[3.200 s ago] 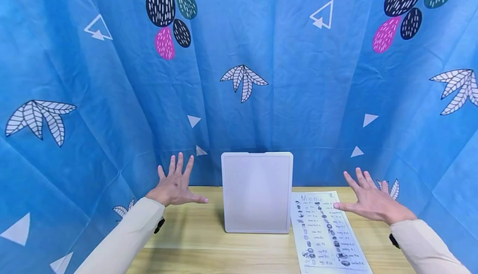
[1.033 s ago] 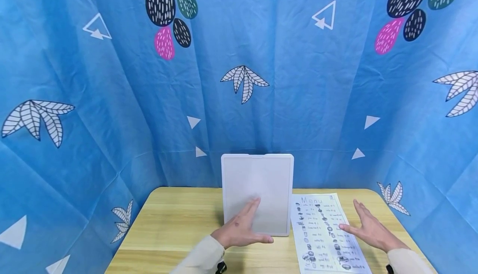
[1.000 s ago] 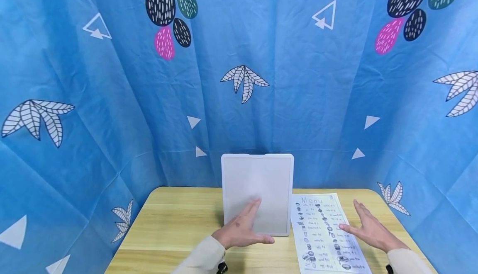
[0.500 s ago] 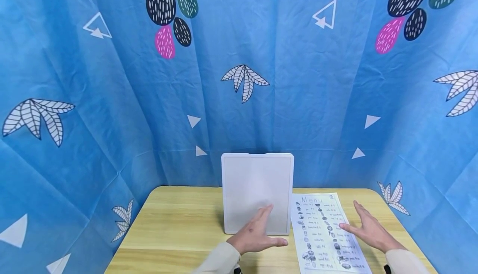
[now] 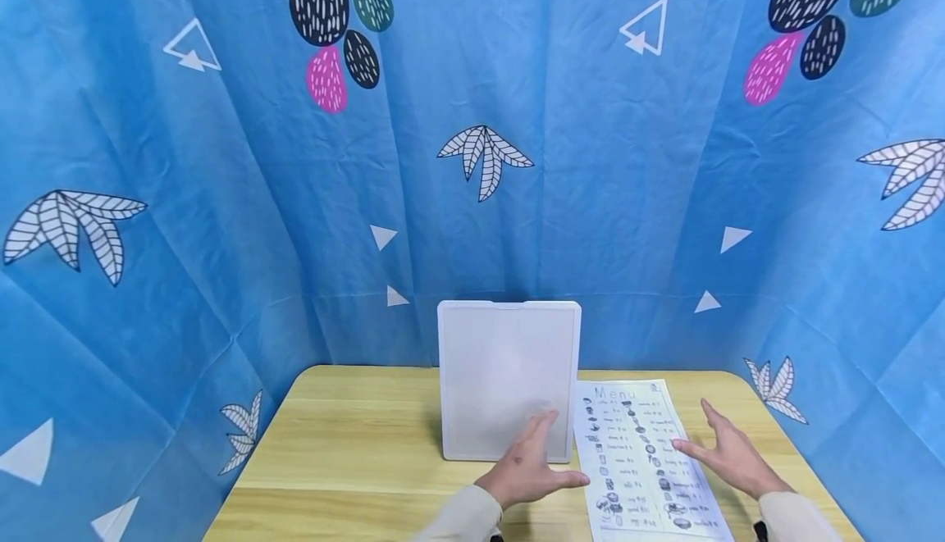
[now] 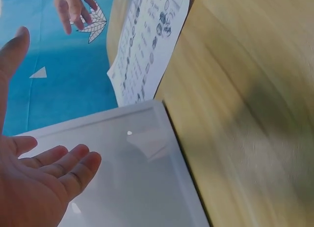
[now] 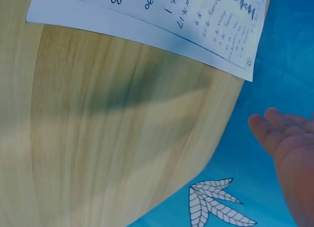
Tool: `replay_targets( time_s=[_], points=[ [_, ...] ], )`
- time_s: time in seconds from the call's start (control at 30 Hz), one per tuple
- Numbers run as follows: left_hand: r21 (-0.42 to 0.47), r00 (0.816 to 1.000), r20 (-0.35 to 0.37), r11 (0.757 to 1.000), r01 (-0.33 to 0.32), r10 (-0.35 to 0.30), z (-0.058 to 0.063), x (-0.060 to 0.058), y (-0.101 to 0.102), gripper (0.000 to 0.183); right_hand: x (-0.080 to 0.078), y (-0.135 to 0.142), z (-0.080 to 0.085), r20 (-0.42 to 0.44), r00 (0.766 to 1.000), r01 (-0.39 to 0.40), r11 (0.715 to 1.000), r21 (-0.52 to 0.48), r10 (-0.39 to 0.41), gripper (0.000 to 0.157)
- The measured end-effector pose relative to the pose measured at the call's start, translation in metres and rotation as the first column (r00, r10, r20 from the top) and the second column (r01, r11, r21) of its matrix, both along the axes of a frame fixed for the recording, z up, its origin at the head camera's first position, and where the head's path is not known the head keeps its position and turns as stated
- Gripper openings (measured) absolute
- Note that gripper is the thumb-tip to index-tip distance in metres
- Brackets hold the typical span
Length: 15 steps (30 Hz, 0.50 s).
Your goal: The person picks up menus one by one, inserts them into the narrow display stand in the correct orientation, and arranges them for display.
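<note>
My left hand (image 5: 526,466) hovers in front of the lower right part of a white framed board (image 5: 502,370), fingers extended and thumb spread to the right. That board stands upright near the back of the table. In the left wrist view the fingers of the left hand (image 6: 44,183) overlap the glossy board (image 6: 147,168) and hold nothing. My right hand (image 5: 731,452) is held over the right edge of a paper sheet (image 5: 635,452) headed "Menu", its thumb pointing left. Nothing is in the right hand (image 7: 294,153) in the right wrist view either. Handwritten lines and small drawings fill the sheet.
A light wooden table (image 5: 354,444) with rounded back corners carries the board and the sheet. Blue patterned curtain (image 5: 472,239) hangs behind it and along both sides, close to the table's edges.
My left hand first came in from the left side to the front of the board, then drifted further right. The right hand came slightly down and has stayed nearly still since. Board and sheet remain in place.
</note>
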<state>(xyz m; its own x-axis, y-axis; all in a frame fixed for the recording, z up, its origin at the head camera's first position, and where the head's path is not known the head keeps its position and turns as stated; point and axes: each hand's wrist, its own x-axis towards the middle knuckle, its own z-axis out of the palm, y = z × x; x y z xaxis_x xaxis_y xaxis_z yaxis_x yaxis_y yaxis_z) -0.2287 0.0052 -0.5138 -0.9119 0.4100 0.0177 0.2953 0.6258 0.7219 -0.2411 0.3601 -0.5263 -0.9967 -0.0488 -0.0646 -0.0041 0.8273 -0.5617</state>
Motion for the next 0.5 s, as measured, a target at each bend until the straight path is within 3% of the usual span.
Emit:
replay_targets(
  time_s=[0.23, 0.5],
  points=[
    [0.040, 0.999, 0.001, 0.998, -0.039, 0.039, -0.006, 0.001, 0.015, 0.106, -0.004, 0.003, -0.007, 0.007, 1.000, 0.005, 1.000, -0.010, -0.005, 0.113],
    [0.097, 0.997, 0.008, 0.992, -0.082, 0.082, -0.022, -0.001, 0.031, 0.102, -0.007, 0.006, -0.018, 0.031, 0.999, 0.033, 0.999, -0.039, -0.031, 0.115]
  ],
)
